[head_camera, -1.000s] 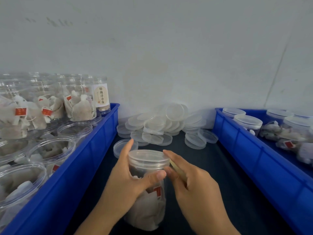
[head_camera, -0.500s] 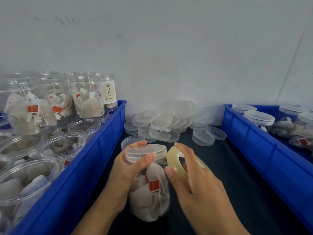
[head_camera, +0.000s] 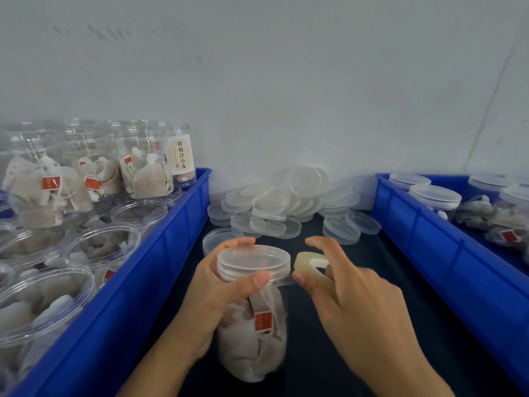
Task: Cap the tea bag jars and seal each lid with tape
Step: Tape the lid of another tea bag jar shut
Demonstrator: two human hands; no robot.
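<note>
A clear jar [head_camera: 252, 333] full of tea bags stands tilted on the dark table between the two crates, with a translucent lid [head_camera: 253, 260] on top. My left hand [head_camera: 217, 293] grips the jar just under the lid, its thumb pressing the lid's rim. My right hand [head_camera: 352, 305] holds a small cream-coloured tape roll [head_camera: 310, 263] right beside the lid. A short strip of clear tape stretches from the roll to the rim under my left thumb.
A blue crate [head_camera: 137, 282] on the left holds several uncapped jars of tea bags. Another blue crate [head_camera: 446, 253] on the right holds capped jars. A heap of loose lids [head_camera: 286, 204] lies against the wall behind the jar.
The jar has tipped and its lid now faces me more. My right hand has drawn the tape roll away from the lid, pulling out a short strip. The camera view shifted slightly.
</note>
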